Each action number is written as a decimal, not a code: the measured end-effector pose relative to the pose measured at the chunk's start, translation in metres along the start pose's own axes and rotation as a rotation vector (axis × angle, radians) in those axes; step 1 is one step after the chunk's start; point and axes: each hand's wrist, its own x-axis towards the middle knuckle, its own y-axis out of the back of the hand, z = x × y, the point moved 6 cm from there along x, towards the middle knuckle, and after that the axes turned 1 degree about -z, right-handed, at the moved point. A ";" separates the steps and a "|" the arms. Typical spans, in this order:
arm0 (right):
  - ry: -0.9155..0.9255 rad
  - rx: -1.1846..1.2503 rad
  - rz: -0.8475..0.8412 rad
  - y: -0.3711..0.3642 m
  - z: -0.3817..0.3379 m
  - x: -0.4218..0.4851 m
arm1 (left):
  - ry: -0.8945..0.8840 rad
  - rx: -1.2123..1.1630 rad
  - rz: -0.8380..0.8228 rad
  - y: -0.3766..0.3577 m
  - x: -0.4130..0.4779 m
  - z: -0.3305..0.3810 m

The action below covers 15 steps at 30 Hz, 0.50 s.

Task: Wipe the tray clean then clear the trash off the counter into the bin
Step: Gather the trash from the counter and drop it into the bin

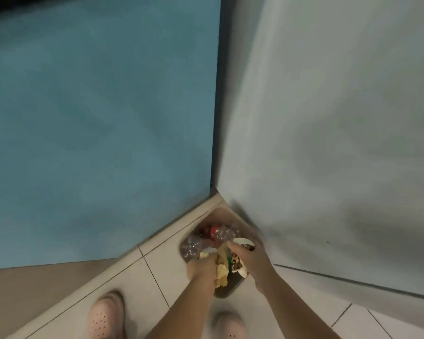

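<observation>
We look straight down at a small bin [227,292] tucked into the floor corner where a blue wall [96,118] meets a grey panel [340,118]. Both bare hands are over its mouth. Our left hand [201,265] has its fingers curled round a bunch of yellowish scraps [221,270]. Our right hand [251,256] curls over a pale brown-spotted piece [238,264], though blur hides its fingertips. Crushed plastic bottles [218,237], one with a red label, fill the far half of the bin. The tray and the counter are out of view. Pink clogs [105,314] stand on pale floor tiles [171,272].

The step in hand appears to be dropping the trash. To do it well, we hold both hands inside the rim's outline, lower them close to the bottles, then spread the fingers, so the light scraps fall straight in and not onto the tiles. The bin looks nearly full, so pieces may slide off the bottles. We would aim for the near, emptier side.
</observation>
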 end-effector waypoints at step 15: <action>0.156 -1.122 -0.041 -0.024 0.061 0.043 | -0.783 1.501 -0.099 -0.043 0.061 -0.031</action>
